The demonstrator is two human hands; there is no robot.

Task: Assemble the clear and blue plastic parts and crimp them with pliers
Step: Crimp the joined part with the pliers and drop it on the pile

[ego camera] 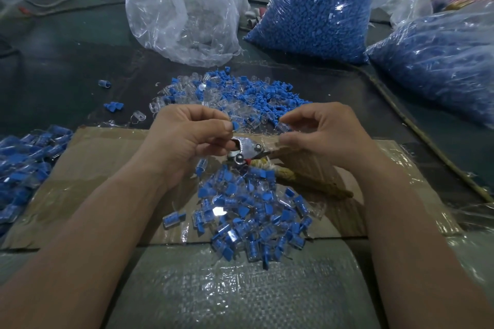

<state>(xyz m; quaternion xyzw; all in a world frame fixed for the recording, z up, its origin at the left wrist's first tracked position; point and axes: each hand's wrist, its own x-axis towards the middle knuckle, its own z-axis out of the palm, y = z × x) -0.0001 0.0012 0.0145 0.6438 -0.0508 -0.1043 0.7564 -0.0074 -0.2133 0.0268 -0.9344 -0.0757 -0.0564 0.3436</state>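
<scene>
While both hands are held up over a taped cardboard sheet [93, 168], the left hand [187, 139] pinches a small blue part [235, 125] between thumb and forefinger. The right hand [323, 133] pinches a clear part [284, 125] the same way, its other fingers loosely curled. Any marking on the pieces is too small to read. The blue part is a matt, stubby plug; only its end shows past the fingertips, pointing right towards the clear part. That one is a glossy see-through shell, hard to make out, facing left. The two are near each other but apart. Just below them the pliers [248, 148] lie on the cardboard, bare metal head by the left fingertips, bound handles running off to the lower right. Nearer the person sits a heap of joined blue-and-clear pieces [248, 216]; beyond the hands lies a spread of loose parts [240, 93]. Further back stand a bag of clear parts [181, 8] and a bag of blue parts [315, 8].
</scene>
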